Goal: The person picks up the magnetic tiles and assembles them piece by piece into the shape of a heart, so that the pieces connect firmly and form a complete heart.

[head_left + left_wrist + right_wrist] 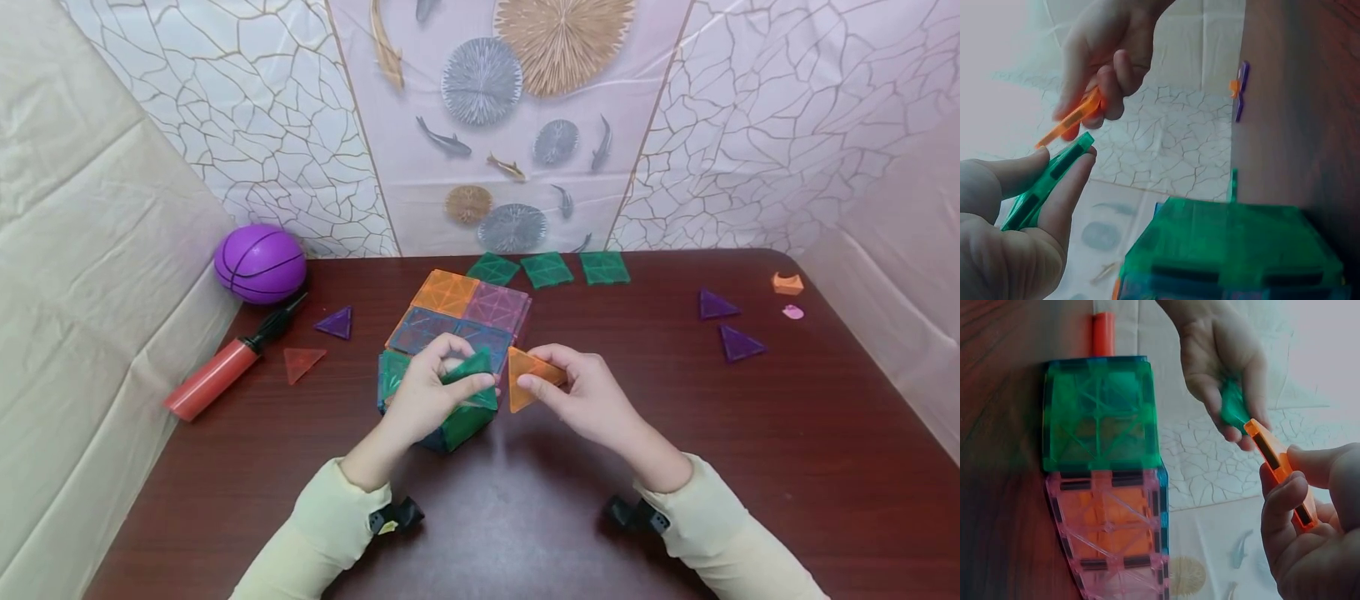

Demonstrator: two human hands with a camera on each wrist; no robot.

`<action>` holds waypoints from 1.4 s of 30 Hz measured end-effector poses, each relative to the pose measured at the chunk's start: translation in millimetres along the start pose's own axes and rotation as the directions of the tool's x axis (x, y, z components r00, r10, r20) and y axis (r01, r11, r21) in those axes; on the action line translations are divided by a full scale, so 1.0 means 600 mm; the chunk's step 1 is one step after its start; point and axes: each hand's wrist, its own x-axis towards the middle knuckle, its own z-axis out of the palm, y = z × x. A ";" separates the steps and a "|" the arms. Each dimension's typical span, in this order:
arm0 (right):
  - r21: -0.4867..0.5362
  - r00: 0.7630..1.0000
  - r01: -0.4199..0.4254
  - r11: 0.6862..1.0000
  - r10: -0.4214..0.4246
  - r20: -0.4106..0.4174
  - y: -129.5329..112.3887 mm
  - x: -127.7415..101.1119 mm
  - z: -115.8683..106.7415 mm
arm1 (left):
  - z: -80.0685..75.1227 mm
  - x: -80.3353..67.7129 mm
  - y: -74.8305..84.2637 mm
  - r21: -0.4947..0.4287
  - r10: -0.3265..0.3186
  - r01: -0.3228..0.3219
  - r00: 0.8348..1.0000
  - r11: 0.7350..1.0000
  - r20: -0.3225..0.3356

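My left hand point(431, 392) pinches a green triangular tile point(471, 371) between thumb and fingers, just above a box built of magnetic tiles point(450, 350) in green, blue, orange and pink. The same green tile point(1047, 181) shows edge-on in the left wrist view, the box's green face point(1235, 244) below it. My right hand point(581, 396) pinches an orange triangular tile point(525, 379), held upright beside the green one, their edges almost touching. In the right wrist view the orange tile point(1282, 469) meets the green tile's tip point(1233, 409), with the box point(1104, 469) on the left.
Three green square tiles point(547, 268) lie behind the box. Purple triangles point(727, 325) lie at the right, a purple triangle point(336, 322) and an orange one point(302, 362) at the left. A purple ball point(260, 262) and a red pump point(217, 375) sit far left. Small orange piece point(787, 283) far right.
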 end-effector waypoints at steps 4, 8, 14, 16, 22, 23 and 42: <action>-0.002 1.000 0.018 1.000 -0.018 0.007 0.000 0.000 0.009 | 0.009 -0.001 0.000 0.033 0.017 -0.017 1.000 0.999 0.015; -0.003 1.000 0.026 1.000 -0.026 0.006 0.002 -0.001 0.013 | 0.013 -0.002 -0.002 0.045 0.024 -0.025 0.999 0.999 0.030; 0.057 0.998 0.000 0.998 -0.004 0.064 0.001 -0.004 0.010 | 0.012 -0.003 0.000 0.036 0.005 -0.007 0.999 0.999 0.053; 0.081 0.995 -0.012 0.997 0.004 0.100 0.001 -0.005 0.010 | 0.011 -0.004 -0.001 0.038 0.001 -0.003 0.998 0.999 0.067; 0.128 0.989 -0.024 0.992 0.004 0.151 0.002 -0.008 0.012 | 0.010 -0.008 0.004 0.111 0.039 -0.048 0.996 0.993 0.077; 0.134 0.988 -0.022 0.991 0.002 0.152 0.002 -0.009 0.013 | 0.010 -0.009 0.005 0.123 0.049 -0.059 0.996 0.991 0.081; 0.080 0.999 -0.043 0.996 0.042 0.014 0.019 -0.015 -0.004 | -0.174 0.012 -0.016 0.237 0.208 -0.140 0.934 0.961 -0.292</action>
